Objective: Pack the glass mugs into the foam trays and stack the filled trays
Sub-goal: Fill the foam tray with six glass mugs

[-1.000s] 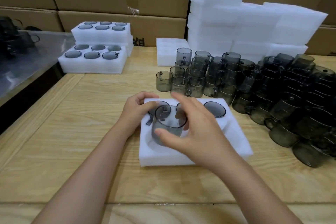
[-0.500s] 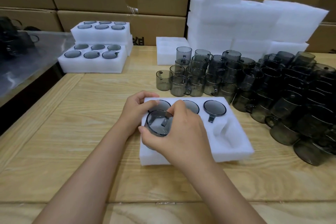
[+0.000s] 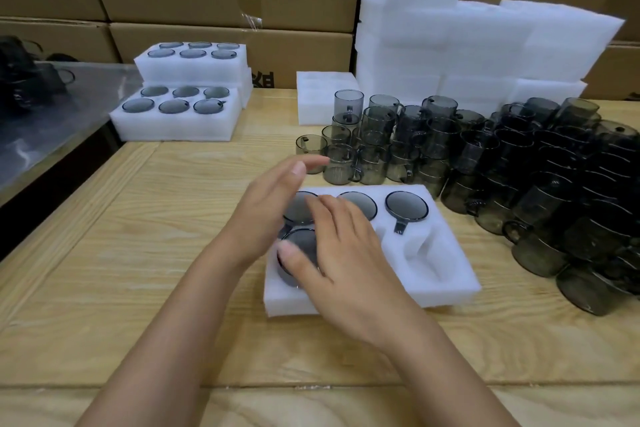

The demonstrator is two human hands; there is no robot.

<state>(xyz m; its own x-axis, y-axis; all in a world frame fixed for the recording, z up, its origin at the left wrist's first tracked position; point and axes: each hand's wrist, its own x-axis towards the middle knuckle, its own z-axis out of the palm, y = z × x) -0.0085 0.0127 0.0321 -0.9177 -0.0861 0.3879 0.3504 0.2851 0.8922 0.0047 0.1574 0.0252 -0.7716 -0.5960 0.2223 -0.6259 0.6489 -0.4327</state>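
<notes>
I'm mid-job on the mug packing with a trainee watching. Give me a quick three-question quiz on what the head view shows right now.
1. True or false: the front-right pocket of the near foam tray holds a mug.
2. The mug under the right hand sits in which pocket? A) front-left B) front-middle C) back-right
3. How many back-row mugs does this tray hold?

Key: 1 false; 2 A; 3 three.
</notes>
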